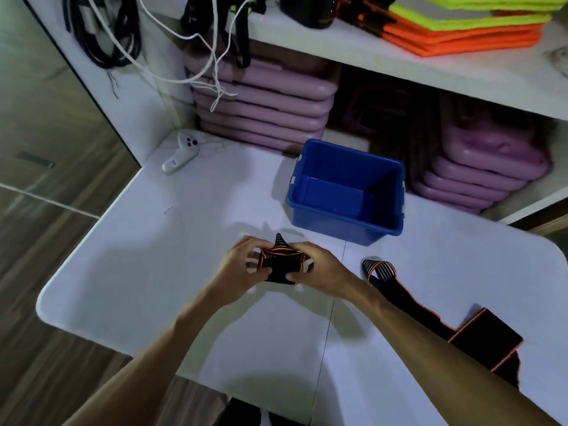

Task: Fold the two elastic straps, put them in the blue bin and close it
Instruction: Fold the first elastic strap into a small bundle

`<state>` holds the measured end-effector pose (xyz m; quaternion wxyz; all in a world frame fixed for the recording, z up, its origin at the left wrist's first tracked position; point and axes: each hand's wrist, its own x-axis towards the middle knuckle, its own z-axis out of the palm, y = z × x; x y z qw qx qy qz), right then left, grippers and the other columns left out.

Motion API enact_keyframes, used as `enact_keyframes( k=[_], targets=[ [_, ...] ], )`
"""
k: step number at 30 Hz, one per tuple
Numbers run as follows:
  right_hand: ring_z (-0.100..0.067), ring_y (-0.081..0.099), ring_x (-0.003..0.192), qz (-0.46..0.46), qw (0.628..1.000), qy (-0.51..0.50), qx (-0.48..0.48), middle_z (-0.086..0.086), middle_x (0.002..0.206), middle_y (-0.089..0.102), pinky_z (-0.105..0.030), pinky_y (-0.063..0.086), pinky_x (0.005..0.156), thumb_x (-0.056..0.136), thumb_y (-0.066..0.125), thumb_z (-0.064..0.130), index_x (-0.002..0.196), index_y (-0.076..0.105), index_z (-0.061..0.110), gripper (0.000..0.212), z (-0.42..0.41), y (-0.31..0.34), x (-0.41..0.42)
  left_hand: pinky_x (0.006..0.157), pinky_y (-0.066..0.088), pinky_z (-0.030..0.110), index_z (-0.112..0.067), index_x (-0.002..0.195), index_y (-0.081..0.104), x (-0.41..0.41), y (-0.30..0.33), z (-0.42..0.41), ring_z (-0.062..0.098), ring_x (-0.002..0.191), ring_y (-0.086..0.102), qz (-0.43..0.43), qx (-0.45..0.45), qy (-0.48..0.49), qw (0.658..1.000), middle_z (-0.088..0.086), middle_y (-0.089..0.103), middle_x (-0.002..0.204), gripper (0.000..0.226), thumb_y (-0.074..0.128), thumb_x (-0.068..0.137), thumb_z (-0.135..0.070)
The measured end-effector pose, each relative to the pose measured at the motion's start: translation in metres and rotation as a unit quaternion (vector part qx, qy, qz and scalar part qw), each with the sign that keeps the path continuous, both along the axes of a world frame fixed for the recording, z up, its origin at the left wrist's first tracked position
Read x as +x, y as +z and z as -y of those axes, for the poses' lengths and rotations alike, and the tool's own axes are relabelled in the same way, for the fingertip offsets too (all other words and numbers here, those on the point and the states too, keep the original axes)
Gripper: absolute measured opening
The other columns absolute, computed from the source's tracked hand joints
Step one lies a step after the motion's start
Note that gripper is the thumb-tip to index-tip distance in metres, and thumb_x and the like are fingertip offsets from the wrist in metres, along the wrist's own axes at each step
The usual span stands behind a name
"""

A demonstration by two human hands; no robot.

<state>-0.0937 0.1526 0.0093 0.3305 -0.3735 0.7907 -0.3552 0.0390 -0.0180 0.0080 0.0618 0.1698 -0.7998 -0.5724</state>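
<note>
While both hands, left hand (242, 265) and right hand (316, 269), pinch one folded strap (281, 265) in their fingers above the desk (184, 241), we count one second strap (430, 321) unfolded beside one open blue bin (347, 192).

Light: dim, cool indoor cast | Source: probably overhead, behind the wearer | Shadows: soft, under both forearms on the white rounded-corner tabletop (153, 272); deep inside the open blue plastic bin (347, 192) | Glare: none | Sharpness: soft overall, fingers smeared | Distortion: wide-angle bowing at edges, white shelf board (399, 53) slanted.
</note>
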Motion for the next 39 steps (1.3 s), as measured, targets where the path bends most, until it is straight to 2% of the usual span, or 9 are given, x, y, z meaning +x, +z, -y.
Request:
enact_keyframes(
  k=[3,9,15,18,22,26,30,36,39],
  targets=[
    [0.010,0.053,0.094,-0.042,0.999,-0.019,-0.007,0.020,0.105,0.061,-0.007,0.040,0.071,0.079,0.076,0.026,0.123,0.057,0.029,0.048,-0.003,0.035,-0.022,0.080,0.052,0.019,-0.016,0.109,0.063,-0.028,0.026,0.005,0.012,0.093,0.062,-0.042,-0.014,-0.021,0.999,-0.002,0.053,0.109,0.040,0.068,0.070,-0.010],
    [-0.001,0.053,0.094,-0.142,0.989,-0.040,-0.002,0.012,0.101,0.062,-0.019,0.040,0.079,0.078,0.076,0.029,0.114,0.061,0.028,0.039,-0.006,0.087,-0.078,0.082,0.053,0.021,-0.015,0.112,0.062,-0.095,0.065,0.011,0.009,0.097,0.059,-0.087,-0.010,-0.069,0.994,0.006,0.051,0.113,0.041,0.070,0.077,0.004],
    [0.006,0.058,0.090,-0.091,0.990,-0.100,-0.031,0.019,0.095,0.065,-0.013,0.043,0.079,0.080,0.077,0.021,0.110,0.063,0.026,0.033,-0.010,0.084,-0.108,0.083,0.055,0.029,-0.037,0.105,0.060,-0.146,0.072,0.015,0.019,0.099,0.059,-0.065,0.006,-0.099,0.993,-0.001,0.051,0.112,0.050,0.070,0.076,0.003],
    [0.009,0.058,0.093,-0.054,0.993,-0.104,-0.031,0.020,0.097,0.066,-0.008,0.041,0.080,0.081,0.077,0.022,0.111,0.063,0.028,0.033,-0.017,0.076,-0.101,0.079,0.056,0.029,-0.036,0.103,0.061,-0.138,0.069,0.012,0.016,0.095,0.061,-0.043,0.023,-0.104,0.993,-0.009,0.055,0.109,0.046,0.072,0.074,-0.001],
    [-0.002,0.060,0.098,-0.032,0.996,-0.077,-0.025,0.013,0.103,0.068,-0.015,0.046,0.085,0.081,0.076,0.024,0.116,0.064,0.025,0.036,-0.019,0.060,-0.077,0.078,0.056,0.028,-0.028,0.107,0.062,-0.108,0.052,0.014,0.014,0.096,0.061,-0.021,0.019,-0.099,0.995,-0.010,0.059,0.109,0.042,0.073,0.072,-0.008],
    [-0.014,0.046,0.100,-0.198,0.979,-0.041,-0.006,0.012,0.109,0.059,-0.028,0.042,0.083,0.080,0.072,0.024,0.116,0.059,0.019,0.039,-0.012,0.035,-0.052,0.083,0.051,0.022,-0.021,0.107,0.058,-0.084,0.022,0.013,0.012,0.098,0.058,-0.075,-0.109,-0.106,0.986,-0.005,0.055,0.108,0.042,0.072,0.070,-0.004],
    [-0.024,0.046,0.095,-0.379,0.925,-0.013,0.019,-0.005,0.113,0.055,-0.035,0.044,0.074,0.075,0.067,0.008,0.103,0.050,0.012,0.033,-0.003,0.000,-0.019,0.076,0.047,0.031,-0.016,0.096,0.054,-0.075,-0.016,0.003,0.020,0.090,0.050,-0.080,-0.352,-0.108,0.926,-0.002,0.055,0.104,0.033,0.067,0.067,-0.007],
    [-0.022,0.049,0.085,-0.366,0.924,-0.097,0.049,-0.005,0.104,0.053,-0.034,0.050,0.066,0.066,0.074,-0.003,0.096,0.049,0.015,0.043,0.015,-0.049,-0.009,0.048,0.048,0.037,-0.016,0.084,0.044,-0.077,-0.058,0.002,0.022,0.074,0.050,-0.050,-0.421,-0.108,0.899,0.003,0.054,0.086,0.005,0.047,0.080,-0.016],
    [-0.022,0.051,0.085,-0.353,0.928,-0.115,0.033,-0.007,0.103,0.053,-0.032,0.052,0.066,0.066,0.075,-0.005,0.096,0.048,0.013,0.044,0.017,-0.060,-0.012,0.046,0.046,0.035,-0.015,0.084,0.046,-0.080,-0.063,0.002,0.022,0.073,0.051,-0.046,-0.432,-0.122,0.892,0.004,0.054,0.088,0.008,0.043,0.079,-0.021]
  ],
)
